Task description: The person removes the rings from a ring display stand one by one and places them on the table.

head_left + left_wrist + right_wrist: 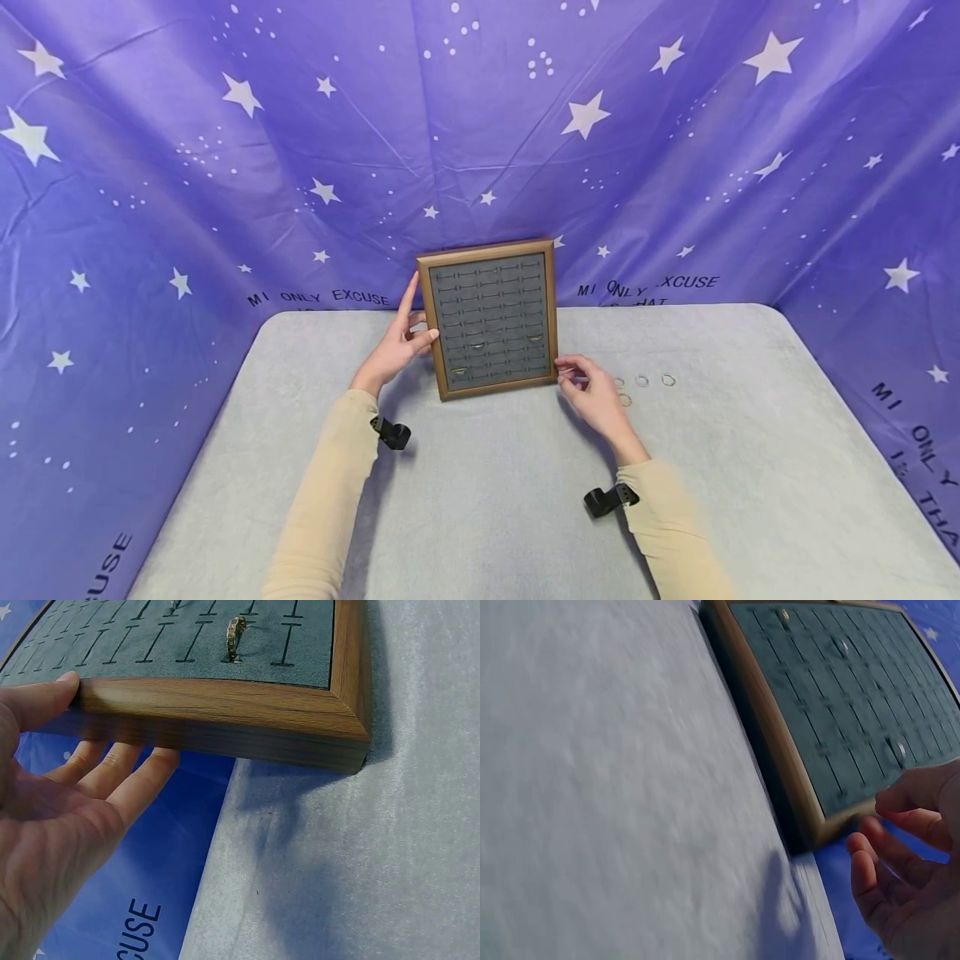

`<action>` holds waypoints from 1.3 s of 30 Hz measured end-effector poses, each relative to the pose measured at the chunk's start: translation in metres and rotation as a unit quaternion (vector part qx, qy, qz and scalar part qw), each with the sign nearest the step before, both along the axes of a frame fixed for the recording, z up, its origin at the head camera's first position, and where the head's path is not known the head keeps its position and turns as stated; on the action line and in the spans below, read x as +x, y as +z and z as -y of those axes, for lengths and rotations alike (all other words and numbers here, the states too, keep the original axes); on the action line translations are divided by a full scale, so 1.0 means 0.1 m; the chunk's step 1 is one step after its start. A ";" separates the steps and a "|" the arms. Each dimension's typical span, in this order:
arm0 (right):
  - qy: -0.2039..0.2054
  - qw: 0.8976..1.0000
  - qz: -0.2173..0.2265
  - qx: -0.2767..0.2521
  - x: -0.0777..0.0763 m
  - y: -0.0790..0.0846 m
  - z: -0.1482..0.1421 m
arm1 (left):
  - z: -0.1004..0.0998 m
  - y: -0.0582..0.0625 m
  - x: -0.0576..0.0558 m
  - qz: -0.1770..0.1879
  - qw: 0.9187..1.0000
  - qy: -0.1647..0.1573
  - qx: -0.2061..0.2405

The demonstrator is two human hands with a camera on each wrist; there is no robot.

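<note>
A ring display board (pixel 491 310) with a brown wooden frame and a grey-green slotted panel stands tilted up on the table. My left hand (pixel 397 346) grips its left side, the thumb on the front edge and the other fingers along the side and behind. Three rings sit in the slots: a gold-coloured ring (pixel 235 637) at the lower left, a ring (pixel 477 345) near the middle and another ring (pixel 535 338) at the right. My right hand (pixel 592 396) is at the lower right edge, fingers loosely bent. I see nothing held in it; the right wrist view is blurred.
Several loose rings lie on the grey cloth-covered table (pixel 480 500) right of the board, among them one ring (pixel 668 380) farthest right and another ring (pixel 625 400) closer to me. A purple star-printed curtain (pixel 480 125) hangs behind and at both sides.
</note>
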State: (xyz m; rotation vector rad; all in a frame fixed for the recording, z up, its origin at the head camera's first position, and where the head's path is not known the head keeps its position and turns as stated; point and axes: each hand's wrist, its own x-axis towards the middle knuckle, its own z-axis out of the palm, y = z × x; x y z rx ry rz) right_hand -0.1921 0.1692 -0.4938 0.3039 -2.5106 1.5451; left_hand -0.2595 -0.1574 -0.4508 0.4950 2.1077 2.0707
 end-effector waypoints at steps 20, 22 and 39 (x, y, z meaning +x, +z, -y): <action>0.077 0.994 -0.067 -0.041 -0.08 0.15 0.59 | 0.04 -0.02 0.03 -0.006 1.000 0.005 -0.007; 0.081 0.994 -0.061 -0.038 -0.10 0.18 0.63 | 0.04 -0.01 0.02 -0.005 1.000 0.006 -0.007; 0.088 0.992 -0.074 0.049 -0.26 0.31 1.00 | 0.00 0.21 0.12 0.013 1.000 -0.010 -0.002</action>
